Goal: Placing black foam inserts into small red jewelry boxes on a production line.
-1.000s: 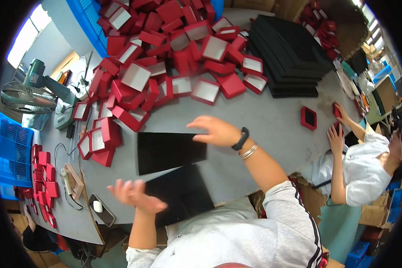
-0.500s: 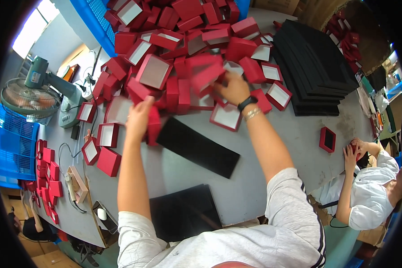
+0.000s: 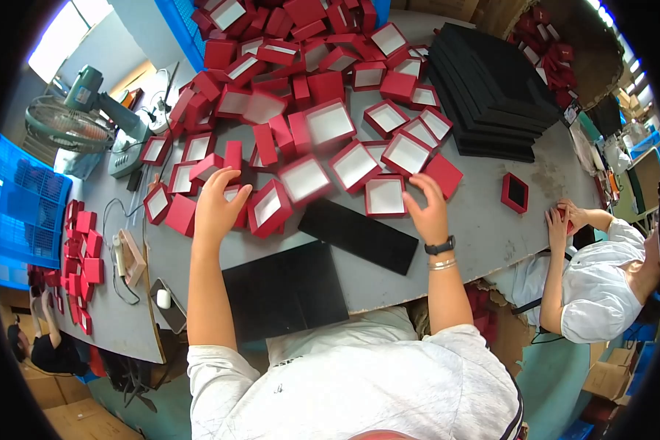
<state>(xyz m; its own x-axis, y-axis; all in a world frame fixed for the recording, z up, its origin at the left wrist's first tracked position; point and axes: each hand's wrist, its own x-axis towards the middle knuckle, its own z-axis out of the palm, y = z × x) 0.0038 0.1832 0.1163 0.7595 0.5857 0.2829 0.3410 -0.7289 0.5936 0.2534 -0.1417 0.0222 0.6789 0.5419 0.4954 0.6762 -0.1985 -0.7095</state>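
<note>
My left hand [image 3: 218,207] is open, thumb and fingers curved apart, beside the small red boxes at the near left of a heap; I cannot tell whether it touches one. A red open box [image 3: 269,208] with a white inside stands to its right. My right hand [image 3: 428,213] is open and empty, its fingertips close to a square red box [image 3: 386,196]. Several more open boxes [image 3: 355,166] lie between and beyond my hands. A black foam-like strip [image 3: 361,236] lies between my wrists, and a wider black sheet [image 3: 286,290] rests at the table's near edge.
A stack of black sheets [image 3: 491,88] stands at the far right. Blue crates [image 3: 23,205], a fan [image 3: 70,121] and more red boxes [image 3: 84,249] are on the left. At right, a co-worker's hands [image 3: 565,218] hold a red box, near another box [image 3: 515,193].
Both hands have drawn back from the heap and opened; the right has let go of a red box. Several boxes have spread nearer, mostly with their white insides showing.
</note>
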